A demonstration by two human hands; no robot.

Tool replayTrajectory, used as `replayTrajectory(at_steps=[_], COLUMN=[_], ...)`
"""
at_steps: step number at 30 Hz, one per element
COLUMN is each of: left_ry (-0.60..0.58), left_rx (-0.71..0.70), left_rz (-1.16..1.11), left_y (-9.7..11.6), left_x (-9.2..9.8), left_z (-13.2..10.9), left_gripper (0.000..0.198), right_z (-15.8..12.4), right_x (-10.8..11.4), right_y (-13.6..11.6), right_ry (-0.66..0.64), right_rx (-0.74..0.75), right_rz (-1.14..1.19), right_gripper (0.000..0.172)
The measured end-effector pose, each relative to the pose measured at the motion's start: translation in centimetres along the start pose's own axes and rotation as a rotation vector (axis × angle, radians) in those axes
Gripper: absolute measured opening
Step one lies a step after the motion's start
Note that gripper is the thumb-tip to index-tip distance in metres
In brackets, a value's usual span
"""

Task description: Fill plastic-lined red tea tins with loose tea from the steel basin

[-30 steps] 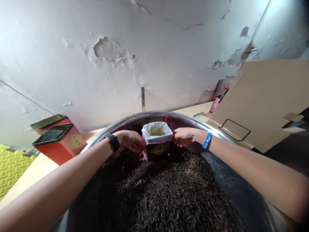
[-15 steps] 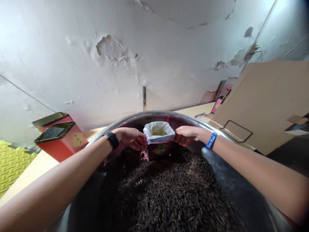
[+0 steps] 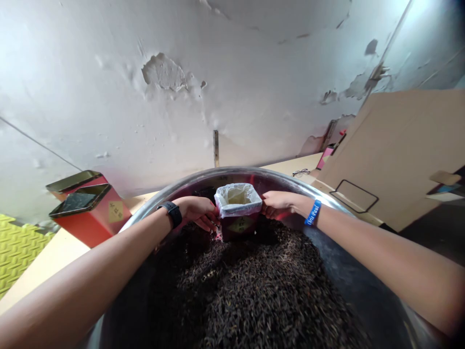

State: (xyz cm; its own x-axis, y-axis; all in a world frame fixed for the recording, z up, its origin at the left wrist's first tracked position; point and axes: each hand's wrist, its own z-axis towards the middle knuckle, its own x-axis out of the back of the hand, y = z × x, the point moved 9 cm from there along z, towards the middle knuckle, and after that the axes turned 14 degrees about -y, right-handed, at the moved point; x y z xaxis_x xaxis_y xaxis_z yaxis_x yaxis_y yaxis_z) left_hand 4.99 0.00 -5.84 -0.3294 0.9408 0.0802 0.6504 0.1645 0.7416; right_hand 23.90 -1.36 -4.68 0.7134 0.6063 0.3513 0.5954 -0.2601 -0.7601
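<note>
A square dark red tea canister [image 3: 238,229] with a yellow diamond label stands at the far side of a heap of dark loose tea leaves [image 3: 250,286]. A white plastic liner [image 3: 238,198] is folded over its rim, and the inside looks pale. My left hand [image 3: 199,212] grips the canister's left side, and my right hand [image 3: 278,204] grips its right side. The canister's base is hidden among the leaves, so I cannot tell whether it rests on them.
A large steel basin's rim [image 3: 218,174] surrounds the leaves. Two red tins [image 3: 90,218] with dark lids stand at left on a pale table [image 3: 51,259], above a yellow foam mat [image 3: 18,254]. Cardboard sheets [image 3: 392,155] lean at right against a peeling wall [image 3: 109,106].
My hands and the canister stay almost where they were, with only slight shifts. The whole view sways a little.
</note>
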Motion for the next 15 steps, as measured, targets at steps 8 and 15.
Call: replayTrajectory(at_steps=[8,15], left_ry=[0.414,0.876], left_rx=[0.019,-0.654], left_rz=[0.265,0.827], left_y=[1.2,10.0], left_x=[5.5,3.3], left_z=[-2.2,-7.9], left_gripper=[0.022,0.028], right_z=[-4.8,-0.3], right_x=[4.1,-3.3], right_y=[-5.3,-12.5], right_ry=[0.503,0.046], right_rx=[0.129,0.095], right_rz=[-0.441,-0.963], right_gripper=[0.006,0.021])
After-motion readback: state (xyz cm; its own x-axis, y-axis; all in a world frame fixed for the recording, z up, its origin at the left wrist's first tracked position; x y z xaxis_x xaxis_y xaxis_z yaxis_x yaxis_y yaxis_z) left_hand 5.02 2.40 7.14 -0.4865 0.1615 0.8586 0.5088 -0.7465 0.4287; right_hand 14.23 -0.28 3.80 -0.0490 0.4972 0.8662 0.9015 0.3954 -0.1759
